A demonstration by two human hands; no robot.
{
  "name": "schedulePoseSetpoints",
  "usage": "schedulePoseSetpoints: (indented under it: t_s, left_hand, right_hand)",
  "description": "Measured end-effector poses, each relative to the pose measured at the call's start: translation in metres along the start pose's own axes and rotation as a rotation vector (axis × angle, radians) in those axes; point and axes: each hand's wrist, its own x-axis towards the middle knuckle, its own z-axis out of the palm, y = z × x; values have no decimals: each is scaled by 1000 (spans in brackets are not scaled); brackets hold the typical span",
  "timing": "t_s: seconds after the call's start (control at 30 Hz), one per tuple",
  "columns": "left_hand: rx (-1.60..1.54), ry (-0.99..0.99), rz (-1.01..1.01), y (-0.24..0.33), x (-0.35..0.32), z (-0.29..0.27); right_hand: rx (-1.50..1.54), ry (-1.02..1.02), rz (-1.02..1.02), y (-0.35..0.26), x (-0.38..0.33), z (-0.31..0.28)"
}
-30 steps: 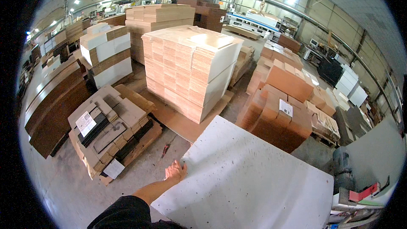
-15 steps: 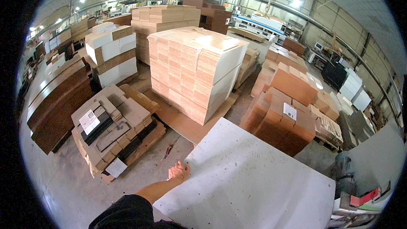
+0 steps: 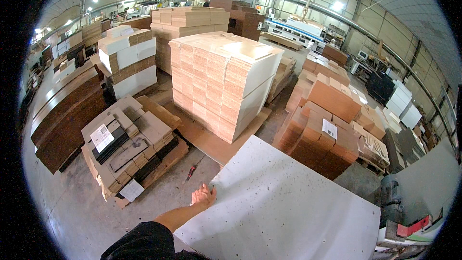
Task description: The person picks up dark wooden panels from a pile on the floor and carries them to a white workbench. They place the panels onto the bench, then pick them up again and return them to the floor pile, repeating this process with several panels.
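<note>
A large white board [image 3: 284, 202] lies flat in front of me, speckled with small marks. My left hand [image 3: 203, 195] rests on its left edge, fingers curled over the rim. The forearm comes from a black sleeve at the lower edge. My right hand is out of view. A small red-handled tool [image 3: 191, 169] lies on the concrete floor just beyond my left hand.
A tall stack of chipboard panels [image 3: 221, 77] stands on a pallet ahead. A low pallet of mixed brown and black pieces [image 3: 127, 144] sits to the left, brown panel stacks [image 3: 327, 130] to the right. A grey motor [image 3: 390, 202] is at the board's right.
The view has shifted slightly downward and left. My left hand stays at the board's left edge, in nearly the same place.
</note>
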Motion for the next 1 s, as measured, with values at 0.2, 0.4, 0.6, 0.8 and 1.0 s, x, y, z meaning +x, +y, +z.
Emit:
schedulePoseSetpoints:
  t_s: [0.2, 0.4, 0.6, 0.8, 1.0]
  left_hand:
    - [-16, -16, -7, 0, -1, -2]
    - [-20, 1, -1, 1, -3, -3]
    - [-31, -5, -3, 0, -1, -2]
    - [-24, 3, -5, 0, -1, -2]
    - [-20, -15, -29, 3, -2, -4]
  right_hand:
    - [1, 12, -6, 13, -2, 27]
    - [1, 24, -13, 17, -2, 34]
    - [-3, 32, -19, 7, -2, 10]
    - [-4, 44, -26, -5, -1, -15]
    - [-3, 57, -37, 1, 0, -1]
